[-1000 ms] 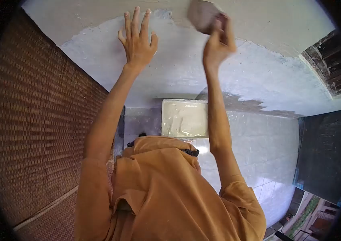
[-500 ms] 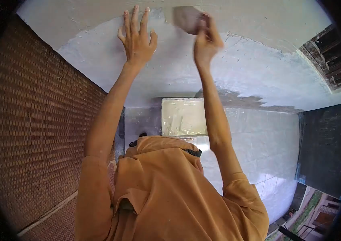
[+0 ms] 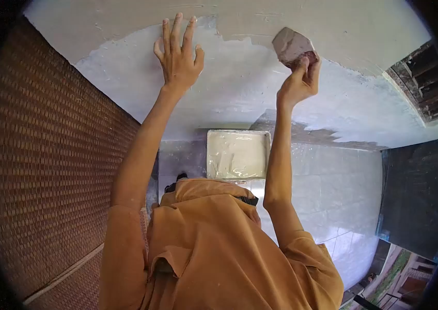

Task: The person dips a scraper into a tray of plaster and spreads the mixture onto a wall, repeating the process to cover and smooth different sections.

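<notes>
My left hand (image 3: 180,59) is spread flat against the wall (image 3: 229,72), fingers apart and holding nothing, with its fingertips over the edge of a beige coat. In my right hand (image 3: 300,85) is a putty knife (image 3: 292,45), gripped between thumb and fingers. Its broad, angular blade is smeared with greyish-beige material and lies close against the wall, at the border between the beige coat above and the paler surface below. A tray of creamy plaster (image 3: 237,133) rests on the floor beneath my arms, in front of my body.
A woven mat (image 3: 59,155) covers the left side. At the right are a vent opening (image 3: 425,77) in the wall and a dark panel (image 3: 415,194). Shiny tiles (image 3: 332,181) cover the floor. A dark grey patch (image 3: 301,126) marks the lower wall.
My right hand has swept the putty knife to the right and slightly down along the wall. My left hand keeps its place on the wall; the view has shifted slightly.
</notes>
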Motion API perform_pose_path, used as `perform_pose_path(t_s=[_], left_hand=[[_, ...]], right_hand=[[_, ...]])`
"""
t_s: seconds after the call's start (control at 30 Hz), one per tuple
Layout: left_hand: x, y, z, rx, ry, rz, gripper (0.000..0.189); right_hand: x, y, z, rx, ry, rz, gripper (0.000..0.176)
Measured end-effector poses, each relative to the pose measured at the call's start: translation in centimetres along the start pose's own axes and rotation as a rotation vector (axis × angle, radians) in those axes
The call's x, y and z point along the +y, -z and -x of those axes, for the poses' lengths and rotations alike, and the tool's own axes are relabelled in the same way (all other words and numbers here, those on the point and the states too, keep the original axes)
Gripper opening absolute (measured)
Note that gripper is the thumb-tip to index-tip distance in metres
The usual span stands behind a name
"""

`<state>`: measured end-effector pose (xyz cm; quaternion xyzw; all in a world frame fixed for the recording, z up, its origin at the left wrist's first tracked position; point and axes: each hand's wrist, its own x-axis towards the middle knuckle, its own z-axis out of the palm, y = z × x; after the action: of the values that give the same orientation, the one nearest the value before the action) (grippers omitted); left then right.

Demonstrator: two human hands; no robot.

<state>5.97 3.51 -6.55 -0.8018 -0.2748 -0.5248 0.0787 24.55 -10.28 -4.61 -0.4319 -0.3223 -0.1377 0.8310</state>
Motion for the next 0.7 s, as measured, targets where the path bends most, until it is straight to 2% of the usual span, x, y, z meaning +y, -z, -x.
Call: perform_pose_path(t_s=[0.03, 0.1, 0.17, 0.23, 0.3, 0.33, 0.43, 0.57, 0.63, 0.7], left_hand=[[0.0, 0.2, -0.1, 0.009, -0.008, 0.008, 0.069], [-0.1, 0.3, -0.2, -0.001, -0.001, -0.005, 0.069], [0.1, 0.0, -0.5, 0.002, -0.005, -0.012, 0.069], [0.1, -0.2, -0.4, 0.044, 0.010, 0.016, 0.067], [0.0, 0.0, -0.2, 0.046, 0.005, 0.007, 0.067], [-0.2, 0.2, -0.2, 0.045, 0.005, -0.003, 0.067], [-0.3, 0.8, -0.1, 0.025, 0.055, -0.022, 0.067], [-0.1, 0.1, -0.1, -0.026, 0.026, -0.027, 0.069], [0.2, 0.1, -0.3, -0.037, 0.048, -0.020, 0.069], [0.1, 0.3, -0.3, -0.029, 0.050, -0.028, 0.068]], right_hand=[[-0.8, -0.1, -0.1, -0.019, -0.011, -0.042, 0.025], [-0.3, -1.5, 1.6, -0.099, -0.011, 0.076, 0.023], [1.7, -3.4, 3.6, -0.254, 0.053, 0.069, 0.026], [2.5, -4.1, 4.3, -0.218, 0.044, 0.101, 0.027], [1.6, -2.2, 2.4, -0.086, -0.001, 0.160, 0.029], [2.1, -0.8, 1.4, 0.011, -0.034, 0.085, 0.030], [0.0, 0.0, 0.1, 0.001, -0.031, -0.021, 0.025], [0.6, -3.3, 3.8, -0.231, -0.038, 0.052, 0.028], [1.9, -3.2, 3.4, -0.181, -0.003, 0.104, 0.028], [1.6, -0.1, 1.3, -0.041, -0.100, 0.149, 0.031]])
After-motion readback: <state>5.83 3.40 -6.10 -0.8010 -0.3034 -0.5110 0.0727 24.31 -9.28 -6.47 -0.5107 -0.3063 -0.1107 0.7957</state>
